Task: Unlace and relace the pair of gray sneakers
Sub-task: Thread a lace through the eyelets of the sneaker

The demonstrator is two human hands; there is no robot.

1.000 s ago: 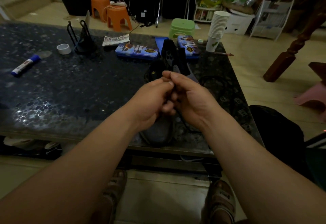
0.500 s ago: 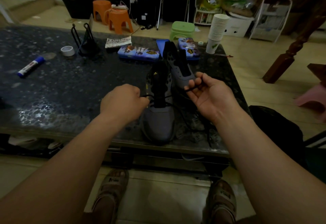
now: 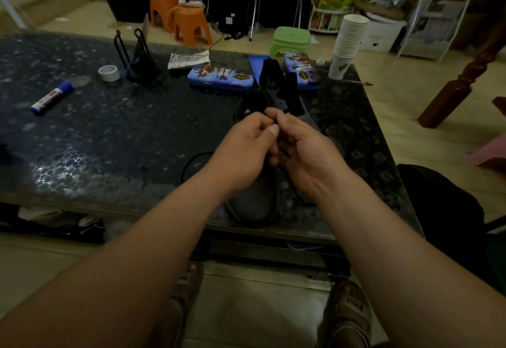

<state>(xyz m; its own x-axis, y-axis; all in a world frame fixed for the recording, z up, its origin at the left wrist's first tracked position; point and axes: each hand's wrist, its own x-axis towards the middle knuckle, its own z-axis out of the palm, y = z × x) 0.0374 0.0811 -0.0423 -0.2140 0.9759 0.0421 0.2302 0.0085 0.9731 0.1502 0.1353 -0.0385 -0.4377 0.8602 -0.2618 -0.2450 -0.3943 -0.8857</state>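
Fingers [image 3: 272,129] of left hand [image 3: 241,153], right hand [image 3: 306,150] pinch lace [image 3: 295,191]; sneaker [image 3: 252,205] beneath

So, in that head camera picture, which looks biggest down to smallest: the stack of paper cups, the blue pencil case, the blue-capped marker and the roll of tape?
1. Stack of paper cups and blue pencil case: too alike to rank, one tall, one long.
2. Blue-capped marker.
3. Roll of tape, smallest.

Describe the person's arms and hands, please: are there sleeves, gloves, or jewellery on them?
The left forearm and right forearm are bare to the frame's edge; no sleeve shows. The left hand and the right hand are ungloved, and no ring, watch or bracelet is visible.
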